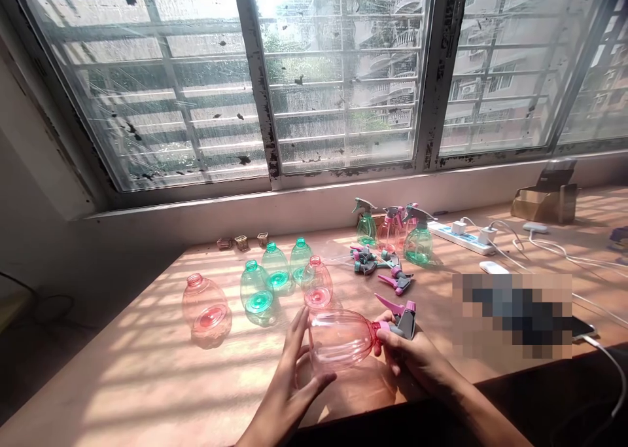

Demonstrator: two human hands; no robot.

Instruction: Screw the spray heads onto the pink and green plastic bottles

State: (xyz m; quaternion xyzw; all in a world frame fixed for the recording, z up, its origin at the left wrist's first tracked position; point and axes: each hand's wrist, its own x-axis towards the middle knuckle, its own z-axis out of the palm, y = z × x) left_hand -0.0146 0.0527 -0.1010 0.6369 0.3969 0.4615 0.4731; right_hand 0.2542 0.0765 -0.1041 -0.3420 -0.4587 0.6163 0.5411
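Observation:
A clear pink spray bottle (341, 339) lies sideways in the air above the table's front edge, its base to the left. My left hand (297, 372) wraps round the base end. At the neck, my right hand (407, 352) grips the pink collar of the grey and pink trigger sprayer (405, 319), which sits on the bottle's mouth. How far it is screwed on I cannot tell. Beyond my hands stand open-topped bottles: a pink bottle (317, 283), another pink bottle (206, 306) and several green bottles (256, 290). Loose trigger sprayers (395, 277) lie in a pile behind the held bottle.
Spray bottles with sprayer heads (418, 241) stand at the back by the wall. To their right are a white power strip (461, 237) with cables, a blurred phone (520, 313) and a cardboard box (544, 201). Small boxes (241, 242) line the back edge under the windows.

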